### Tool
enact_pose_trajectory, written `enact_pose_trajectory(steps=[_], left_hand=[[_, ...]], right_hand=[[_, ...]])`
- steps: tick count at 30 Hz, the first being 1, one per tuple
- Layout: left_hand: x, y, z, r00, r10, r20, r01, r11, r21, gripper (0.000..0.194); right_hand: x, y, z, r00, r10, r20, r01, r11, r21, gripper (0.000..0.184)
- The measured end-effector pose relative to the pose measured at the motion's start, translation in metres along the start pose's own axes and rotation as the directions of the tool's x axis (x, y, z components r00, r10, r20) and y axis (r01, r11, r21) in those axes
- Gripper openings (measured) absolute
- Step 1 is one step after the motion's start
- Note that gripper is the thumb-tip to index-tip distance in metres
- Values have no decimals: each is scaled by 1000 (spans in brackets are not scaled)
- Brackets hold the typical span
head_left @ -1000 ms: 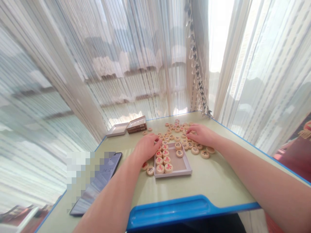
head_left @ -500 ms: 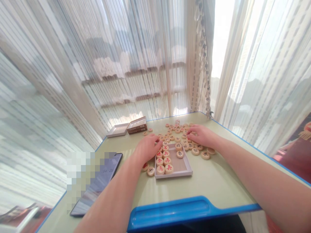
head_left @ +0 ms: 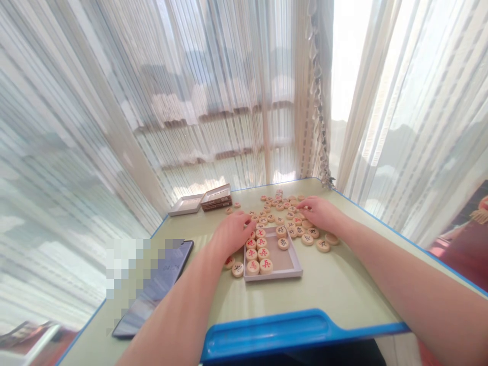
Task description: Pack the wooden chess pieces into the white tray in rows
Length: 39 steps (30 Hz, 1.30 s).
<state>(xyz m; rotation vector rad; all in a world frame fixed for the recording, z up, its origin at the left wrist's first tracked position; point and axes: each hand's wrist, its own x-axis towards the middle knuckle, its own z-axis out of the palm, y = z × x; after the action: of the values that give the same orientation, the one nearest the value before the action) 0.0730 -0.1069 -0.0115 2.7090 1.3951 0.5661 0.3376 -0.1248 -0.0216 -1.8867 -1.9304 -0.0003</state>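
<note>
A shallow white cardboard box tray [head_left: 274,276] holds two columns of round wooden Chinese chess pieces with red characters on its left side. Two black-character pieces [head_left: 282,243] lie at its far right. My left hand [head_left: 234,233] rests at the tray's far left corner, fingers bent and slightly apart, hiding that corner; no piece shows in its grasp. Over the loose Chinese chess pieces [head_left: 307,239] beyond the tray's right side, my right hand [head_left: 320,212] reaches in from the right, fingers extended downward and apart. Its fingertips are at the pieces, with nothing visibly gripped.
Back left stand an open white tray [head_left: 186,204] and stacked brown boxes [head_left: 216,198]. A phone or tablet [head_left: 160,284] lies left of my left forearm. Two loose pieces [head_left: 237,269] sit left of the tray. A blue ledge [head_left: 267,333] edges the table; curtains hang behind.
My right hand has shifted slightly right and away, uncovering a red-character piece and others beneath it. My left hand stays at the tray corner. The view has moved a little.
</note>
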Motion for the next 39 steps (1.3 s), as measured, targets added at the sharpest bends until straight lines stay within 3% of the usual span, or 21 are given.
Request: enact_pose_trajectory(steps=[8,20,29,32,35,39], left_hand=[[0,-1,2,1000,19,-22,-19,1000,-11,41],[0,-3,4,999,11,-35,-12,1000,-23,42],[0,-4,5,998,32,-58,-34,999,-27,42],[1,-6,7,995,20,-95,-24,999,-45,45],[3,-8,7,988,-19,-151,7,997,-78,47],[5,-12,6,968,-74,-239,56,995,-79,49]], right_hand=[[3,8,5,988,153,-1,-153,987,50,27],[1,7,3,974,201,-103,-159,934,319,20],[3,11,7,977,209,-39,-194,951,239,17],[2,6,6,986,134,-96,-117,980,162,20],[-2,-1,6,982,-61,-178,72,996,57,26],[-5,-7,7,958,-266,-103,269,963,12,27]])
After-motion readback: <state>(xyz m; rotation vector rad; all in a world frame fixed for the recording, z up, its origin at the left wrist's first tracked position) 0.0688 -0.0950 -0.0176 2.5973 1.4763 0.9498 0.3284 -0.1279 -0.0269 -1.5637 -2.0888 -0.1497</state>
